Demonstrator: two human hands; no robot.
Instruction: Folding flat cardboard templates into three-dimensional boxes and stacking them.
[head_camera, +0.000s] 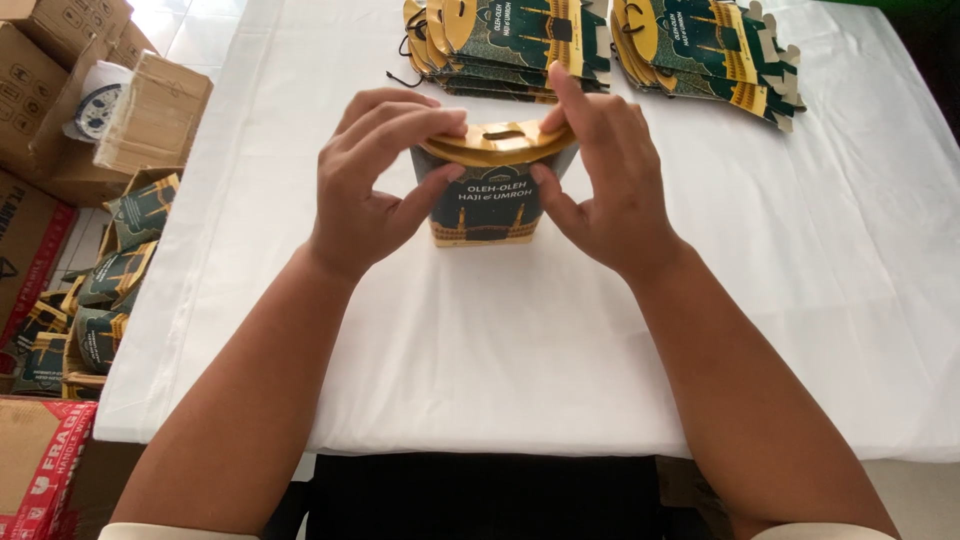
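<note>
A small dark green and gold cardboard gift box (487, 205) stands upright on the white tablecloth (500, 340) in front of me. My left hand (375, 180) grips its left side, fingers curled over the gold top flap (497, 142) and thumb against the front. On the opposite side, my right hand (605, 175) holds the box, thumb on the front face and fingers pressing the top flap down, index finger raised.
Two stacks of flat, unfolded boxes of the same kind lie at the far edge: one stack (510, 45) behind the held box, another (710, 50) further right. Brown cartons (60, 90) and a pile of finished boxes (100, 300) sit off the table's left side.
</note>
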